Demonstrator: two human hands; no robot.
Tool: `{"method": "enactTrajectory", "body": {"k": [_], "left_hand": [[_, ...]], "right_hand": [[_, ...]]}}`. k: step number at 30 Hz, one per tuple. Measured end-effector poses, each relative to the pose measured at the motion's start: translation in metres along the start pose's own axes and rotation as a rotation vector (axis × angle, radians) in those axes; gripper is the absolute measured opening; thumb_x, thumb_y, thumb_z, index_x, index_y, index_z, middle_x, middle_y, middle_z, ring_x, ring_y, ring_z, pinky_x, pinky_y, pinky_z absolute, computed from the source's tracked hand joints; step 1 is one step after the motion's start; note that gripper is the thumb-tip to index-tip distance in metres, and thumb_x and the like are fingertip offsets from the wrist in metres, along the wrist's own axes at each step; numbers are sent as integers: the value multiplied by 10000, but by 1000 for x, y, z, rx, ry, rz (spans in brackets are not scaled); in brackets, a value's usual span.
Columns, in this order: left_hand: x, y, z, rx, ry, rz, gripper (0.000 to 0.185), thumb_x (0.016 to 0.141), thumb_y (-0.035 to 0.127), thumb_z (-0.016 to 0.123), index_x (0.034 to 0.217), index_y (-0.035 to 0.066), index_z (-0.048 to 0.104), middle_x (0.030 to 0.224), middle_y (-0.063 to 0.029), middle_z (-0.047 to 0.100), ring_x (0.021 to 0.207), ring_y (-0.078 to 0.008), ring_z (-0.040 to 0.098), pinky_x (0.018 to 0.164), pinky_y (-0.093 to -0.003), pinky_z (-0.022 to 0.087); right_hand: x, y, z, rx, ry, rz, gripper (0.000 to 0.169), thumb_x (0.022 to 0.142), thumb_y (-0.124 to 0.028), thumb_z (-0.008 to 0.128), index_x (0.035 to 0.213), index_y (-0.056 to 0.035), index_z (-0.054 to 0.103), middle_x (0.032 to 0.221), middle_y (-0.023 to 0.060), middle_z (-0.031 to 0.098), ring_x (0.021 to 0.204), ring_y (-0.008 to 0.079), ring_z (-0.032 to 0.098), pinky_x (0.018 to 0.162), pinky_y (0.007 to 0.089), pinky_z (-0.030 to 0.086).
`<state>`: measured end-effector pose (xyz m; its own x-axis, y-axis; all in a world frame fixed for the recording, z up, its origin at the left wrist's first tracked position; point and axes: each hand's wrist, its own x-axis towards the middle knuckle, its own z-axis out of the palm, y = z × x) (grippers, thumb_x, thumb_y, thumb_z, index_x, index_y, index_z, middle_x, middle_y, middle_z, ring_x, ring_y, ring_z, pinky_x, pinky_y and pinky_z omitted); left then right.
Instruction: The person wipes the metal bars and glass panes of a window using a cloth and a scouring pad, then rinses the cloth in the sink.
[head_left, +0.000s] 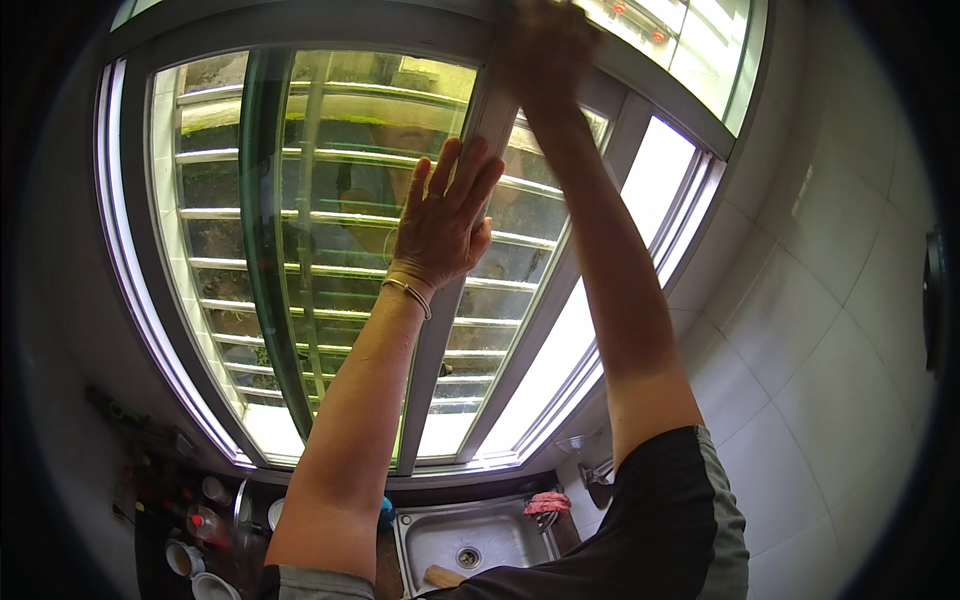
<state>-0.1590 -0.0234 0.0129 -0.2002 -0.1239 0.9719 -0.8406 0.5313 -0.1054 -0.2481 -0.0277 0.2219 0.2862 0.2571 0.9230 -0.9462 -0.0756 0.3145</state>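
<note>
My left hand (446, 214) lies against the middle upright of a sliding window's frame (435, 360), palm toward the window and fingers spread. A bracelet (409, 294) circles that wrist. Higher up, my right hand (551, 52) reaches to the upper frame rail (360, 26), above the upright. It is dark and blurred, so whether it holds anything is unclear. Left of the upright is a greenish glass pane (360, 247) with faint reflections. Behind the glass run several horizontal bars (217, 214).
Below the window sits a stainless steel sink (480, 529); a pink cloth (547, 504) hangs at its right rim. To the left stand a red-capped bottle (204, 525), a white cup (184, 559) and a bowl (215, 587). A tiled wall (810, 360) rises on the right.
</note>
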Motion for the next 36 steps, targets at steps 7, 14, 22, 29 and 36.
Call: {"method": "enactTrajectory", "body": {"k": [7,14,22,29,36], "left_hand": [[5,6,-4,-15,-34,-6,805,776,294,601,1514,188,297,1604,-103,179,1484,-304,144,1190,-478,50],[10,-9,-45,-366,2,-119,659,957,421,541,1492,121,301,1475,-167,420,1406,-337,329,1158,-455,240],[30,64,-90,-1761,237,-801,610,943,414,570,1409,73,374,1288,-100,529,1179,-217,533,998,-342,434],[28,-8,-154,-1114,514,-938,231,902,103,578,1105,-2,605,949,-77,635,832,-147,602,758,-293,497],[83,-181,-229,408,803,-475,425,880,269,669,1256,89,585,1001,-180,611,916,-314,620,803,-390,504]], "right_hand": [[-39,135,-35,108,-27,323,214,929,-288,566,931,-98,665,825,81,631,751,250,619,676,379,493],[-76,61,-86,1958,-482,1232,382,1003,-206,393,1298,13,497,1148,178,638,1005,295,658,717,353,578],[-99,-34,-118,1943,-536,1273,289,954,-266,548,1076,-18,631,936,102,673,818,193,662,728,269,546],[-97,-76,-88,646,-230,439,434,886,-281,670,1284,-144,564,1442,191,373,1337,377,335,1097,495,279],[-157,-85,-36,402,-256,93,614,917,-168,585,1465,-39,338,1567,177,229,1464,341,186,1156,544,153]]}}
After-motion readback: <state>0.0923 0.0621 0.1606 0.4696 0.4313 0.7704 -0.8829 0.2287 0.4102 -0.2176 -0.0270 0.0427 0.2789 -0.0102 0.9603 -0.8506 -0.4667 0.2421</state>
